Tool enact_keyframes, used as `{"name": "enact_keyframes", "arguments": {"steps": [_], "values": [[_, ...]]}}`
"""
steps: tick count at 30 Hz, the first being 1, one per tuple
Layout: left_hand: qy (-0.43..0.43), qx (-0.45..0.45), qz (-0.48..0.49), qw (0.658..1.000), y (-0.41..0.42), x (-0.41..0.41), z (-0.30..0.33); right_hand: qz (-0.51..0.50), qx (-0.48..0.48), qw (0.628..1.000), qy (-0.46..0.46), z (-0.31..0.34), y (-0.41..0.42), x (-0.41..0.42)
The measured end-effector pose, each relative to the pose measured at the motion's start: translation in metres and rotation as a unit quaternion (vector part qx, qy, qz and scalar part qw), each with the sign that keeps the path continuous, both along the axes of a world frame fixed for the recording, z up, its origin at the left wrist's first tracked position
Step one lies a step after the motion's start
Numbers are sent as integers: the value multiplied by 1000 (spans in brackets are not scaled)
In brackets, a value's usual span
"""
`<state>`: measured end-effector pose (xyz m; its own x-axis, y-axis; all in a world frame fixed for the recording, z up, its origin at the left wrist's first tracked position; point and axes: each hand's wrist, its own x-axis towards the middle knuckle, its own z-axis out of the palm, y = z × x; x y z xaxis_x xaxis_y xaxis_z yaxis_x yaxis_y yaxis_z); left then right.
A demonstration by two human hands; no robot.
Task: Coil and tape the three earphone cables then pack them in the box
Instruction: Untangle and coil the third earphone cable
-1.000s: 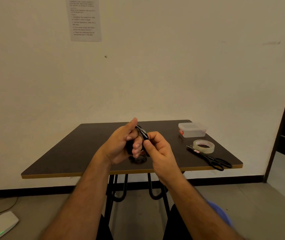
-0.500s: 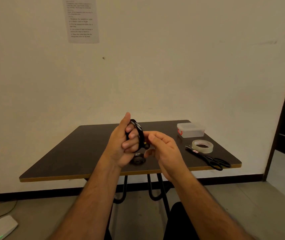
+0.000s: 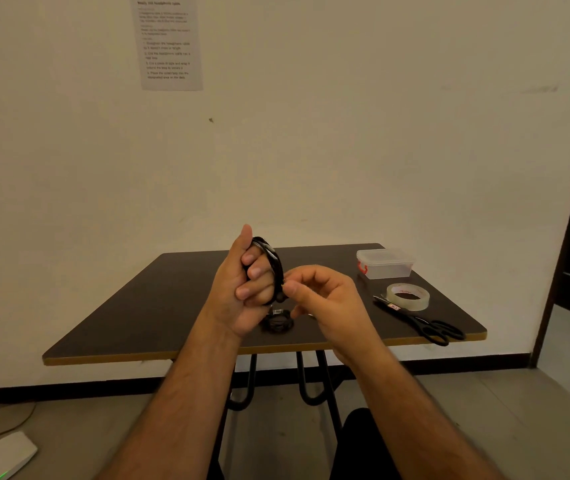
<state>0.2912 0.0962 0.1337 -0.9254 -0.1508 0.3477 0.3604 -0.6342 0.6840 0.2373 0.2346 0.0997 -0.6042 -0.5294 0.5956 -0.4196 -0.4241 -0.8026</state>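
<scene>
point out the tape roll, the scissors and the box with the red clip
tape roll (image 3: 408,301), head view, on its near outer wall
scissors (image 3: 415,319), head view, near the pivot where the blades meet
box (image 3: 388,270), head view, on its clear front wall

Black cable (image 3: 274,259), black scissors (image 3: 429,326), dark brown table (image 3: 159,306), red-clasped clear box (image 3: 384,264)

We see a dark counter (image 3: 172,306) with a pale front edge. On it, at the far right, stands a clear lidded box (image 3: 384,263); nearer us lies a roll of clear tape (image 3: 408,296), with black scissors (image 3: 422,322) touching it. A coiled black cable (image 3: 277,321) lies near the front middle.
</scene>
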Motion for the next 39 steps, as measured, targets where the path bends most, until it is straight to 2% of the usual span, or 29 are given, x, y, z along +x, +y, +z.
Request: {"name": "enact_keyframes", "arguments": {"steps": [4,8,15,22,25,31,34,39], "values": [[28,-22,-35,999,-4,1,0,25,-8,999,-46,2,2,0],[46,-44,-70,995,-5,3,1,76,5,996,-37,4,5,-1],[3,-51,20,998,7,5,4,97,-5,994,-54,2,7,-5],[4,-51,-1,999,14,6,0,91,-24,992,-85,3,4,-9],[0,-44,7,999,13,5,-2,99,1,991,-93,5,4,-12],[-40,-95,87,991,11,3,-7,106,66,987,-103,6,2,-19],[-56,-142,144,978,11,2,-8,75,82,989,-98,4,-6,-21],[-89,-149,210,962,16,-3,-9,-65,60,994,-68,-12,-27,-15]]}}
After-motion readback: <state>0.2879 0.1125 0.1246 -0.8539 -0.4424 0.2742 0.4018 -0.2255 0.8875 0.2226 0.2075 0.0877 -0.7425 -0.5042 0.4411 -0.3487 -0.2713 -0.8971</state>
